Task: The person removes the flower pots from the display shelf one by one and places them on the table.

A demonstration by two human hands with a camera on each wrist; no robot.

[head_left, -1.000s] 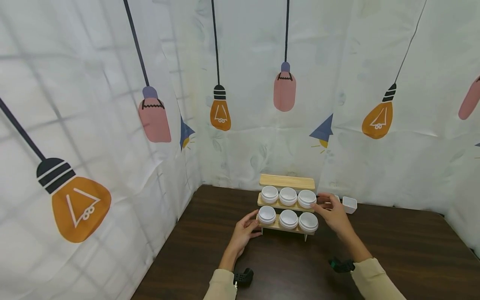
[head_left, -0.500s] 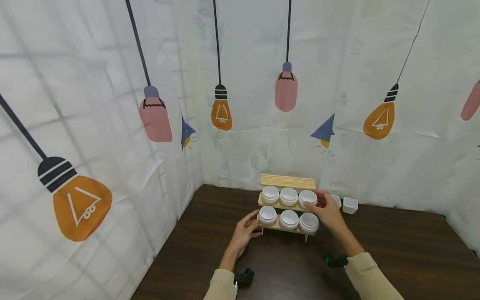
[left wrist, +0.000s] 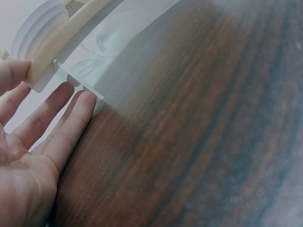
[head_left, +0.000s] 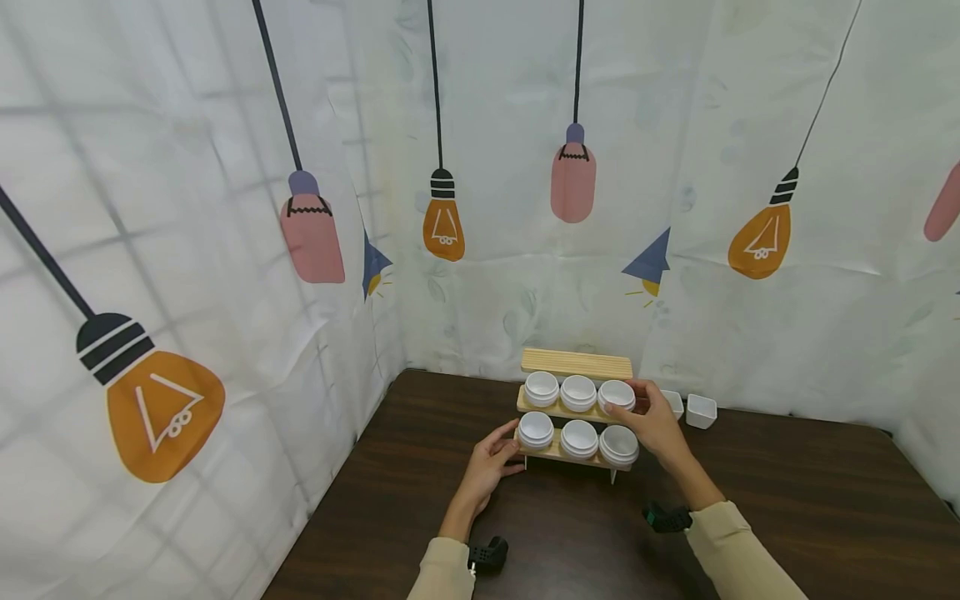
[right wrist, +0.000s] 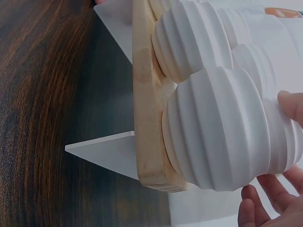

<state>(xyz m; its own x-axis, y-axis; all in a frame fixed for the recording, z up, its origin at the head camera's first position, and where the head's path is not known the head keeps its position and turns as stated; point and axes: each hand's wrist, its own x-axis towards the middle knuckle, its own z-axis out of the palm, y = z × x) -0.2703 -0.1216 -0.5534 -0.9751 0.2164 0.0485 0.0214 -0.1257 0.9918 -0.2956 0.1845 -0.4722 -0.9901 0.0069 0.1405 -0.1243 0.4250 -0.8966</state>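
A tiered wooden stand [head_left: 557,450] carries ribbed white round bowls on its middle and lower boards. My left hand [head_left: 483,473] holds the left end of the lower board. In the left wrist view, the thumb [left wrist: 13,74] is at the board's corner and the other fingers extend below, near a clear support leg [left wrist: 78,79]. My right hand [head_left: 658,423] grips the rightmost bowl [head_left: 617,395] of the middle board, its thumb in front and its fingers round the far side. In the right wrist view, the lower right bowl [right wrist: 215,130] partly covers that gripped bowl.
The stand's top board [head_left: 576,363] bears no bowl and is close to the patterned curtain [head_left: 480,308]. Two small square white dishes, one partly behind my right hand, are to the right; the outer dish [head_left: 701,412] shows fully. Everything stands on a dark wooden table [head_left: 810,492].
My right hand has shifted left and closed round the right bowl of the middle board, uncovering more of the square dish behind it. My left hand keeps its place on the stand.
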